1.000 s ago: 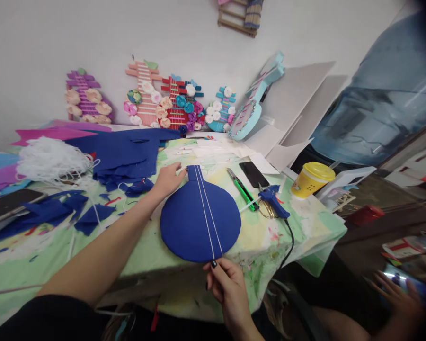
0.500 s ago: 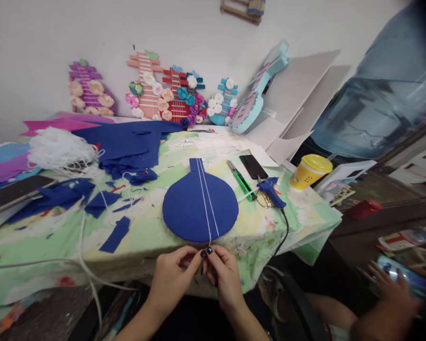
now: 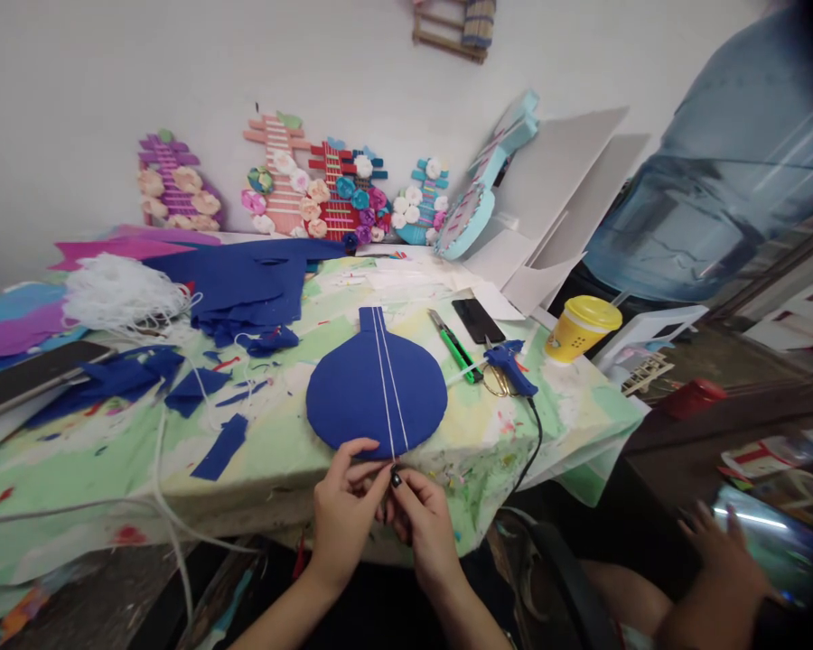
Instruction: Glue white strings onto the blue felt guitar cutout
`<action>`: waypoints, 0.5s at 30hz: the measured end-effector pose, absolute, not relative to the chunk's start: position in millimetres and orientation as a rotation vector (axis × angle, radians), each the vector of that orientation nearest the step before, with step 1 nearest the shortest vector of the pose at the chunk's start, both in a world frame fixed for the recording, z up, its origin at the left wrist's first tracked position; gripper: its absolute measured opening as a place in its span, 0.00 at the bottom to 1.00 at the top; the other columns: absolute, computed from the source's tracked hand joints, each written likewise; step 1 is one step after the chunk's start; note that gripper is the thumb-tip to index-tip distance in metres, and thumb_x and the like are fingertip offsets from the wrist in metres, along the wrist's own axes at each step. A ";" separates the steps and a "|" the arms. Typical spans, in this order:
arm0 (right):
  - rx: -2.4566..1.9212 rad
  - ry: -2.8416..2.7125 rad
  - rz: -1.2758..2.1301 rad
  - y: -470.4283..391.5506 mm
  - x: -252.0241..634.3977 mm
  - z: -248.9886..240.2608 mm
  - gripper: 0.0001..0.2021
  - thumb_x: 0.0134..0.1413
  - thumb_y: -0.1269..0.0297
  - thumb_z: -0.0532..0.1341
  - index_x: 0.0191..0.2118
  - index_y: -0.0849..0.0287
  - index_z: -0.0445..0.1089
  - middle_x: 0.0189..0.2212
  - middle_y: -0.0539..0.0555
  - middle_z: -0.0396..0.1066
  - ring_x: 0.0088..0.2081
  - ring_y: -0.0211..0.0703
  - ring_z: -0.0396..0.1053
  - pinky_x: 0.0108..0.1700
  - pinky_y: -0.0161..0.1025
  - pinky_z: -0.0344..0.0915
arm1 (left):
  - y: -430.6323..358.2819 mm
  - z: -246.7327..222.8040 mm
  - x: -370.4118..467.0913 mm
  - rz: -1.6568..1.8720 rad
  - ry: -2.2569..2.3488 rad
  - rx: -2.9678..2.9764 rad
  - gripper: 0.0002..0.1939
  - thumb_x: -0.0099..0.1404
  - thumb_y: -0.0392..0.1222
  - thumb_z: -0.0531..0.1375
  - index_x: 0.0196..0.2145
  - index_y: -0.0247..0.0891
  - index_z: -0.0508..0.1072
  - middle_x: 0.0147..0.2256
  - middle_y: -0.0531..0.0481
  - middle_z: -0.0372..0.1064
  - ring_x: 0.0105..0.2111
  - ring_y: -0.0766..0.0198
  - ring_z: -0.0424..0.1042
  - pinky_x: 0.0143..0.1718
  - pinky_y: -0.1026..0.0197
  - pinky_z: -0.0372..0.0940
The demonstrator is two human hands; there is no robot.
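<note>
A flat blue guitar-shaped piece (image 3: 345,388) lies at the table's front edge, its short neck pointing away. Two white strings (image 3: 387,388) run down its face from the neck to the near edge. My left hand (image 3: 349,506) pinches the string end just below that edge, with its index finger laid on the blue piece. Right beside it, my right hand (image 3: 424,519) is closed with thumb and fingers together at the same string. The fingertips of both hands nearly touch, and the lower fingers are partly hidden.
Right of the piece lie a green cutter (image 3: 455,348), a black phone (image 3: 478,320), a blue glue gun (image 3: 513,366) and a yellow cup (image 3: 583,328). Blue scraps (image 3: 221,447) and white yarn (image 3: 118,293) are at left. Another person's hand (image 3: 728,551) touches a screen.
My left hand has moved up, and its index finger now reaches onto the blue piece's near edge. The view has shifted slightly. The other person's hand has moved left.
</note>
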State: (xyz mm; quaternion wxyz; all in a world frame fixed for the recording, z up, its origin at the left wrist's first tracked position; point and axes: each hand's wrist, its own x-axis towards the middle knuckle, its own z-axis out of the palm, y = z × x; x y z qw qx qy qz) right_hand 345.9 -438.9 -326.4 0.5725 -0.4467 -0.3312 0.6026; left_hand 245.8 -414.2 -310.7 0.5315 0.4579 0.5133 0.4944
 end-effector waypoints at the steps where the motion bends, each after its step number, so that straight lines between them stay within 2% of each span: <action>1: -1.052 -0.784 1.409 -439.0 346.3 -327.0 0.22 0.50 0.46 0.62 0.24 0.63 0.65 0.14 0.45 0.61 0.13 0.25 0.47 0.15 0.28 0.41 | -412.0 -309.2 246.3 1.155 1.199 1.066 0.23 0.51 0.45 0.67 0.43 0.39 0.65 0.26 0.52 0.74 0.15 0.69 0.65 0.16 0.67 0.62; 7: -1.059 -0.813 1.414 -439.0 347.2 -328.7 0.21 0.51 0.47 0.62 0.23 0.62 0.65 0.15 0.45 0.61 0.13 0.25 0.47 0.16 0.28 0.41 | -405.4 -299.9 249.4 1.096 1.128 0.942 0.28 0.46 0.50 0.69 0.43 0.37 0.67 0.23 0.52 0.73 0.10 0.71 0.61 0.12 0.67 0.57; 15: -1.064 -0.821 1.439 -439.4 346.4 -328.6 0.23 0.50 0.45 0.62 0.22 0.63 0.65 0.15 0.46 0.61 0.13 0.25 0.46 0.16 0.28 0.40 | -403.9 -299.7 249.1 1.114 1.133 0.939 0.26 0.44 0.46 0.69 0.39 0.36 0.68 0.24 0.50 0.74 0.12 0.73 0.61 0.13 0.69 0.58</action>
